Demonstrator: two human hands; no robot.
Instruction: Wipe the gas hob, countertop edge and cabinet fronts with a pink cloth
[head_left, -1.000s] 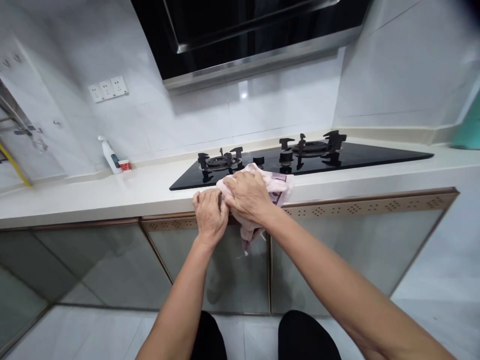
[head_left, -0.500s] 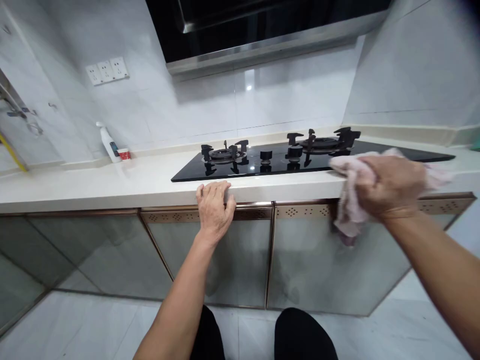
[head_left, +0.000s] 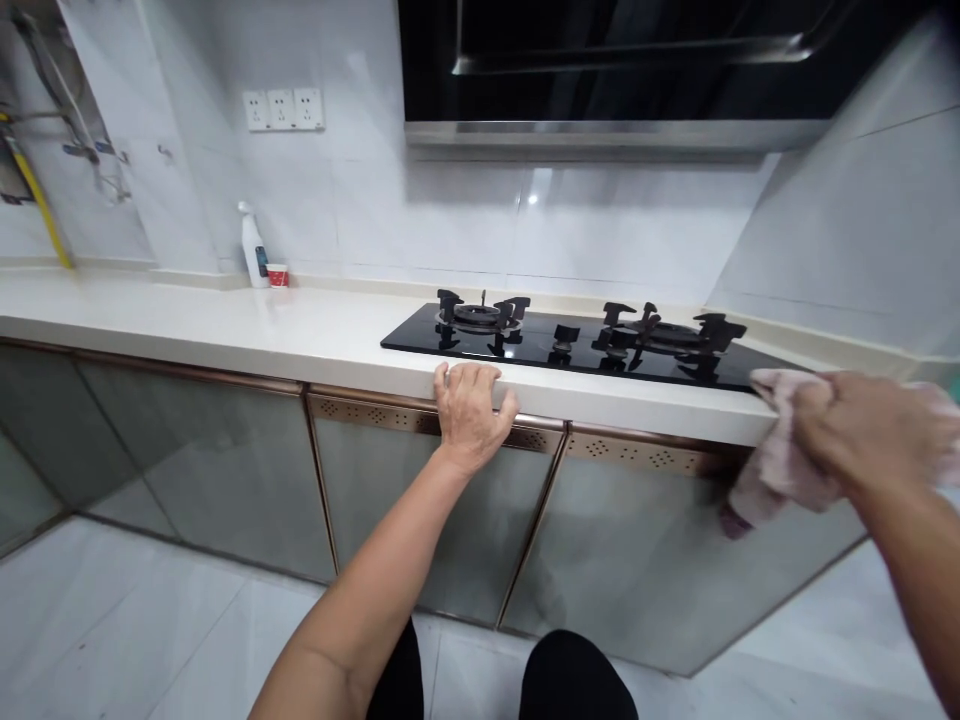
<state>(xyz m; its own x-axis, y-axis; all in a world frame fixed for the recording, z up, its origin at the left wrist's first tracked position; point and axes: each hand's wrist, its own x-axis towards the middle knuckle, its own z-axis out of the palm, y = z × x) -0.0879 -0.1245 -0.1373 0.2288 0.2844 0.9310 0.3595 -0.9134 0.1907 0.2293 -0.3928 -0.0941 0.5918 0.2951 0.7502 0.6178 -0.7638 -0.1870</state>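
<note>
My right hand [head_left: 874, 425] is closed around a pale pink cloth [head_left: 787, 450], which rests against the counter's front edge near the right end of the gas hob. A loose, darker end of the cloth hangs down over the cabinet front. My left hand [head_left: 471, 415] lies on the front edge of the white countertop [head_left: 315, 340], fingers over the rim and thumb apart, holding nothing. Just behind it sits the black glass gas hob [head_left: 525, 345], with a left burner [head_left: 478, 318], a right burner [head_left: 664, 335] and two knobs between them.
A white bottle [head_left: 253, 250] and a small red-and-white cup [head_left: 277, 276] stand at the back wall on the left. Overhead is a black range hood [head_left: 615, 70]. Below the counter are glass-fronted cabinets [head_left: 390, 490]. A yellow hose [head_left: 41, 205] hangs at far left.
My right hand has moved right along the counter's front edge with the cloth. My left hand keeps to the edge in front of the hob. The view has tilted and shifted.
</note>
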